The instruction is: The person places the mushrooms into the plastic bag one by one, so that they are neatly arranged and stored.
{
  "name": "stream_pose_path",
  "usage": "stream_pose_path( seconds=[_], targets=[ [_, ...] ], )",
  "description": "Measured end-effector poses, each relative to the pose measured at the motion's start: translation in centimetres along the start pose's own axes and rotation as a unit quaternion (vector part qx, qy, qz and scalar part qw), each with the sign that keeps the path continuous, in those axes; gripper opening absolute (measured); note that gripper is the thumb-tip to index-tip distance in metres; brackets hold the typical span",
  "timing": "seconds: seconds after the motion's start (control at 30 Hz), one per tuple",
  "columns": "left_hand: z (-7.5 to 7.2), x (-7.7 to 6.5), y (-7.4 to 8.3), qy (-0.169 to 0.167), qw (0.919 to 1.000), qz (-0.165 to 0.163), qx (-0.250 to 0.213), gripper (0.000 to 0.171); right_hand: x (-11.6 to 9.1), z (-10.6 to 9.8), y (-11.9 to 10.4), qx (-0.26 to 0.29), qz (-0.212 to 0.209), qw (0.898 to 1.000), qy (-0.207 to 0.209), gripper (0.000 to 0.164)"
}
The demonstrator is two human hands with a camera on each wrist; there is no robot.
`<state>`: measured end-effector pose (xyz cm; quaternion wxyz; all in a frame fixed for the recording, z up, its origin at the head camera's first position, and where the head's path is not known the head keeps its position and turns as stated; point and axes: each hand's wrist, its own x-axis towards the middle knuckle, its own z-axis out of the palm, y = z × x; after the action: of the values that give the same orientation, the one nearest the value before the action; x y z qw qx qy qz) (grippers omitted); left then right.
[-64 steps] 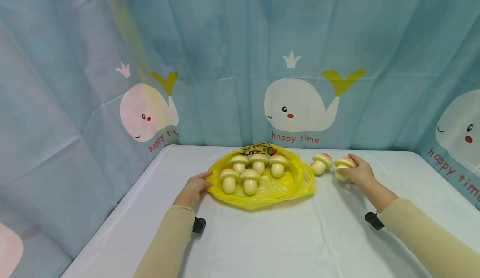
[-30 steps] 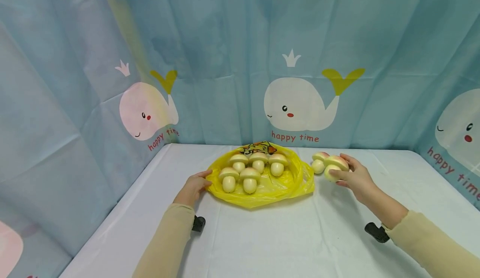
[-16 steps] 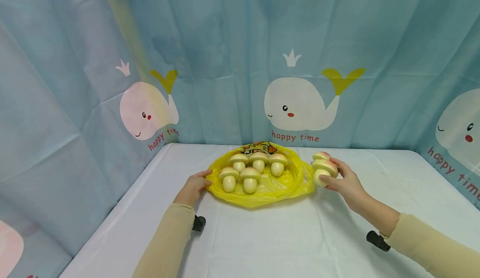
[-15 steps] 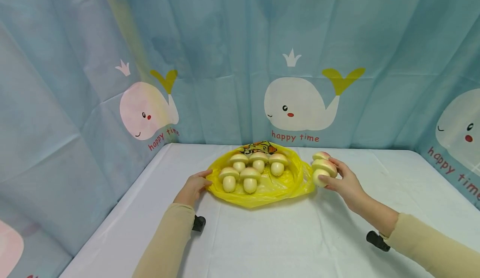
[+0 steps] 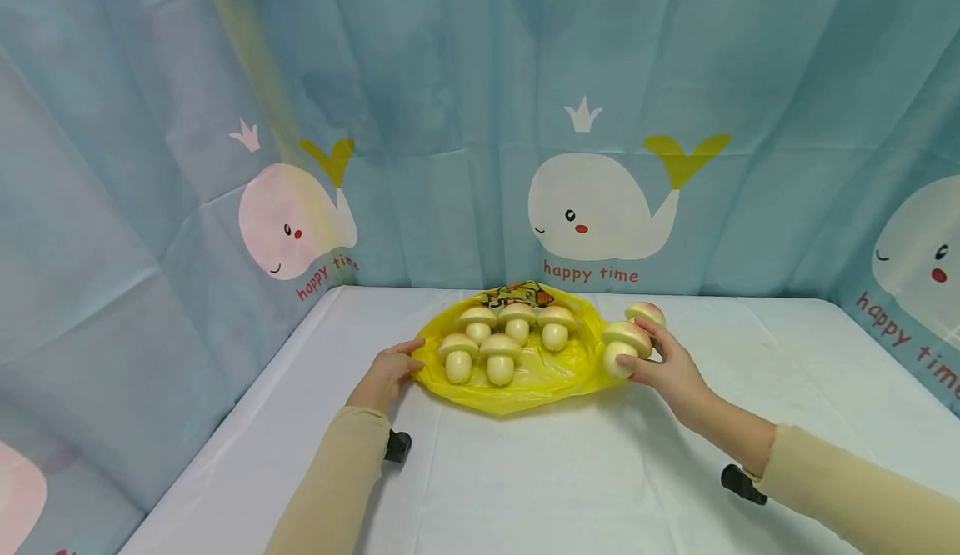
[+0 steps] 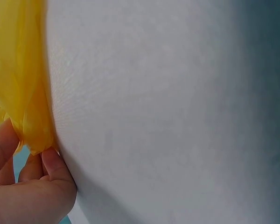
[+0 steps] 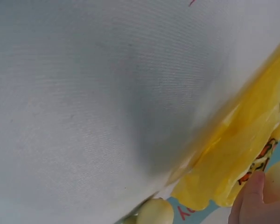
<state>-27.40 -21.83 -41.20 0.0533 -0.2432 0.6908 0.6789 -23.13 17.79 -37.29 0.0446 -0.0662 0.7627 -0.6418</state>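
A yellow plastic bag (image 5: 555,376) lies spread open on the white table, with several toy mushrooms (image 5: 501,361) standing inside it. My left hand (image 5: 386,376) pinches the bag's left edge; in the left wrist view the thumb and fingers (image 6: 53,163) meet at the yellow film (image 6: 23,84). My right hand (image 5: 671,372) grips another mushroom (image 5: 621,353), pale-stemmed with a pinkish cap, and it overlaps the bag's right edge in the head view. Behind that one, a further mushroom (image 5: 647,313) stands on the table, partly hidden.
The white cloth-covered table (image 5: 525,488) ends at the back against a blue curtain (image 5: 420,122) printed with whales. Each wrist wears a black camera, one (image 5: 397,447) at the left and one (image 5: 742,484) at the right.
My right hand has carried its mushroom leftward from the right side of the table to the bag's right edge, past the standing one. My left hand has stayed at the bag.
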Motion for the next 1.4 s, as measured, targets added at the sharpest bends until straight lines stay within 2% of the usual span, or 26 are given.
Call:
stream_pose_path(
  seconds=[0.3, 0.6, 1.07, 1.4],
  targets=[
    [0.1, -0.5, 0.2, -0.008, 0.9999, 0.003, 0.007, 0.053, 0.2, 0.9, -0.2, -0.008, -0.008, 1.0, -0.011, 0.078],
    [-0.1, -0.3, 0.2, -0.005, 1.0, -0.004, 0.007, 0.051, 0.6, 2.3, -0.6, -0.013, -0.006, 0.999, -0.029, 0.078],
    [0.2, -1.0, 0.5, -0.008, 0.9999, 0.008, -0.001, 0.052, 1.5, 4.4, -0.8, -0.03, 0.002, 0.999, -0.036, 0.078],
    [0.2, -0.7, 0.2, -0.003, 0.9999, 0.01, 0.002, 0.051, 2.4, 5.6, -1.1, -0.039, 0.002, 0.998, -0.048, 0.077]
  ],
)
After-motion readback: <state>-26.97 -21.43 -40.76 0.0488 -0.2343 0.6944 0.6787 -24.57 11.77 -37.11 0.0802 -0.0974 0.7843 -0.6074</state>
